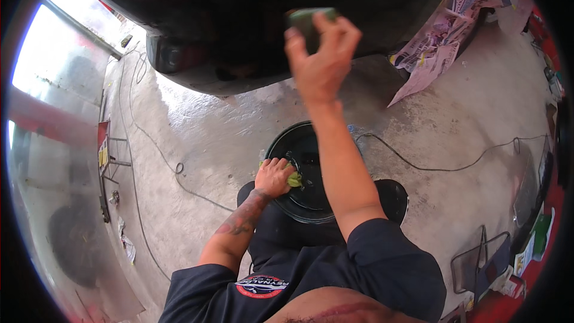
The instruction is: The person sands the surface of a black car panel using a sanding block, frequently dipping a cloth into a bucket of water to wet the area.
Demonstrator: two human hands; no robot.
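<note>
My right hand (324, 60) reaches far forward, fingers bent around a dark green block (305, 26) that looks like a sanding block. It is at the black car bumper (203, 30); whether the block touches the surface I cannot tell. Between my knees stands a round black bucket (313, 221), with what looks like water inside. At its left rim my left hand (273, 177) is closed on a yellow-green cloth (294, 180), part of which bunches out beside the fingers. My right forearm passes over the bucket's right side and hides it.
Newspaper masking (427, 48) hangs from the bumper's right end. A thin cable (412, 166) runs right across the concrete floor (197, 119), and another cable (154, 137) lies to the left. A metal-framed stand (118, 152) is at left; a folding frame (481, 257) stands at lower right.
</note>
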